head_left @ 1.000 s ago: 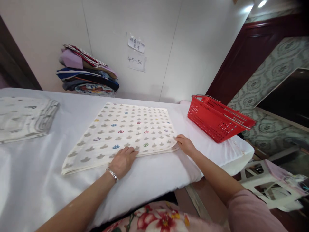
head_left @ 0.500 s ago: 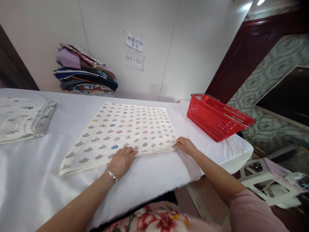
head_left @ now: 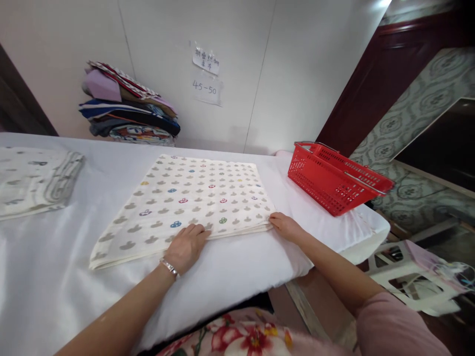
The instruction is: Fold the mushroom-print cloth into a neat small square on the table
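A cream cloth [head_left: 200,198] with grey, blue, red, green and yellow mushroom-like prints lies folded in layers on a white-covered table. My left hand [head_left: 186,247], with a silver bracelet at the wrist, rests on its near edge left of the middle; the fingers lie over the top layer. At the near right corner my right hand [head_left: 285,226] is closed, thumb and fingers pinching the cloth's edge. The layers show along the near side. My right fingertips are partly hidden.
Another folded white cloth [head_left: 37,180] lies at the left. A stack of folded fabrics [head_left: 129,106] stands by the back wall. A red basket [head_left: 334,183] sits at the right end of the white table cover [head_left: 208,287]. Beyond that end is a pale plastic stool [head_left: 415,277].
Both hands stay almost where they were on the cloth. The view has shifted slightly; the cloth lies as before.
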A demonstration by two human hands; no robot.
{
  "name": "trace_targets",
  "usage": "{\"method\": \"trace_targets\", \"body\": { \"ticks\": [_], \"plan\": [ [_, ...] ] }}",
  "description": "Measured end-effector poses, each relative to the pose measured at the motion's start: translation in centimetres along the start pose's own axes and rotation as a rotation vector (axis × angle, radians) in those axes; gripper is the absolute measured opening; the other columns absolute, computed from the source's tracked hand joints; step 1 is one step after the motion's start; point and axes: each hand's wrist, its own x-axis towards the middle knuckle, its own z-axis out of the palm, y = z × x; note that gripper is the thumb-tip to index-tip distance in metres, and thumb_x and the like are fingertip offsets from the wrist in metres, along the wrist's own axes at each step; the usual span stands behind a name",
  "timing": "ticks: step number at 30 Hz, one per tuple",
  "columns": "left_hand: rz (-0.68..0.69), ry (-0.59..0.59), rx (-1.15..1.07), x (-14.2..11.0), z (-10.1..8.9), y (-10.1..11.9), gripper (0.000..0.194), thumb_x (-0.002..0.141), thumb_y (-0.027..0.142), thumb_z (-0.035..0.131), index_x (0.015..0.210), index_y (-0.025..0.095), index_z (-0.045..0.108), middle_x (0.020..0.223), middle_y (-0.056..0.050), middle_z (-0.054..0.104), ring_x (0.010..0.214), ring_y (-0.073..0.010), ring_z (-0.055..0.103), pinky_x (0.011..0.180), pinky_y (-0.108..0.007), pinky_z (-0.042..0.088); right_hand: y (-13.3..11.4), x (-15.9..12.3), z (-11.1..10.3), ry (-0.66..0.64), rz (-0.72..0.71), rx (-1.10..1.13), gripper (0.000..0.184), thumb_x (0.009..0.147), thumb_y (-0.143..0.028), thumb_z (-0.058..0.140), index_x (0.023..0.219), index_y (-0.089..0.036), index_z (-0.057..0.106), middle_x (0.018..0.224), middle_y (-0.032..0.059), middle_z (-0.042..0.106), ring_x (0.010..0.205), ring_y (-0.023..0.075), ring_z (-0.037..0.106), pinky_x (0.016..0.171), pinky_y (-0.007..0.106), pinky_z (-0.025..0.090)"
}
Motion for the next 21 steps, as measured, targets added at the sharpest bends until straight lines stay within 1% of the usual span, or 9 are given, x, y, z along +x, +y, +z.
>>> {"method": "trace_targets", "body": {
  "ticks": [4,6,9,12,16,19,21],
  "plan": [
    [-0.004,-0.002,-0.011,0.0,-0.1,0.1,0.028,0.086,0.019,0.038,0.102,0.021,0.061,0.094,-0.006,0.057,0.089,-0.0198,0.049,0.081,-0.036,0.041,-0.2,0.4,-0.9,-0.064,-0.032,-0.018,0.028,0.087,-0.016,0.038,0.100,-0.018,0.062,0.108,0.0096,0.058,0.101,0.0195,0.051,0.083,0.031,0.044],
    [-0.006,-0.005,-0.005,0.0,-0.2,0.1,0.028,0.086,0.018,0.038,0.102,0.021,0.061,0.093,-0.006,0.057,0.088,-0.0199,0.049,0.081,-0.036,0.042,-0.3,0.8,-1.1,-0.099,-0.028,-0.085,0.028,0.088,-0.016,0.037,0.098,-0.020,0.063,0.105,0.0080,0.059,0.098,0.0187,0.052,0.081,0.030,0.044],
    [0.002,0.006,0.000,0.1,-0.1,0.1,0.028,0.086,0.019,0.038,0.101,0.021,0.061,0.093,-0.007,0.057,0.088,-0.0201,0.049,0.081,-0.036,0.042,-0.3,1.2,-1.1,-0.134,-0.032,-0.179,0.028,0.088,-0.015,0.037,0.095,-0.018,0.064,0.101,0.0087,0.060,0.093,0.0193,0.053,0.079,0.031,0.043],
    [0.011,0.021,0.000,0.0,0.1,0.0,0.028,0.087,0.019,0.038,0.101,0.021,0.062,0.092,-0.007,0.057,0.088,-0.0200,0.049,0.081,-0.036,0.042,-0.4,1.4,-1.1,-0.143,-0.036,-0.212,0.024,0.087,-0.013,0.040,0.092,-0.015,0.064,0.100,0.0105,0.060,0.091,0.0203,0.054,0.078,0.033,0.041],
    [0.019,0.021,0.013,0.0,0.1,-0.1,0.027,0.087,0.018,0.039,0.101,0.021,0.062,0.092,-0.006,0.057,0.088,-0.0197,0.049,0.081,-0.035,0.042,-0.8,1.8,-1.2,-0.144,-0.037,-0.248,0.022,0.087,-0.015,0.041,0.088,-0.015,0.063,0.095,0.0108,0.060,0.088,0.0199,0.054,0.077,0.033,0.040],
    [0.012,0.013,0.029,-0.1,0.0,0.0,0.026,0.087,0.018,0.039,0.100,0.021,0.062,0.094,-0.006,0.057,0.089,-0.0198,0.050,0.082,-0.035,0.042,-0.9,1.9,-1.9,-0.132,-0.029,-0.261,0.021,0.087,-0.016,0.042,0.085,-0.015,0.062,0.090,0.0100,0.060,0.084,0.0188,0.054,0.076,0.031,0.041],
    [0.010,0.009,0.033,-0.1,0.0,0.0,0.026,0.087,0.018,0.039,0.100,0.020,0.062,0.094,-0.006,0.057,0.090,-0.0200,0.050,0.082,-0.035,0.042,-0.8,1.8,-2.4,-0.104,-0.015,-0.264,0.019,0.086,-0.016,0.042,0.089,-0.015,0.061,0.092,0.0097,0.060,0.086,0.0185,0.054,0.076,0.030,0.041]
  ]
}}
